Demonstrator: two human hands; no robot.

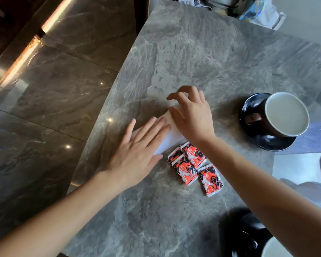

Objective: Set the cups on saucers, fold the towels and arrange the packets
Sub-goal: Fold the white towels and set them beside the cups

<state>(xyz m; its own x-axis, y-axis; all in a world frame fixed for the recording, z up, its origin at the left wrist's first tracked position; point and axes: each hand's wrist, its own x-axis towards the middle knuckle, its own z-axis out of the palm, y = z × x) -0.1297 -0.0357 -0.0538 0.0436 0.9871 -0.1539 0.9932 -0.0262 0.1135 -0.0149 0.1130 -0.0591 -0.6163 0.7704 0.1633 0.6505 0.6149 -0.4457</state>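
A white folded towel [174,137] lies on the grey stone table [220,58]. My left hand [137,154] presses flat on its near end, fingers spread. My right hand [190,115] rests on its far end, fingertips curled at the towel's edge. Three red, black and white packets [195,167] lie side by side just right of the towel. A dark cup with a white inside [285,115] stands on a black saucer [252,106] at the right. A second cup [274,248] and dark saucer [246,236] show partly at the bottom right, behind my right forearm.
The table's left edge drops to a glossy tiled floor [54,89]. Bags and clutter [258,10] sit beyond the far end of the table. A pale floor area lies past the right edge.
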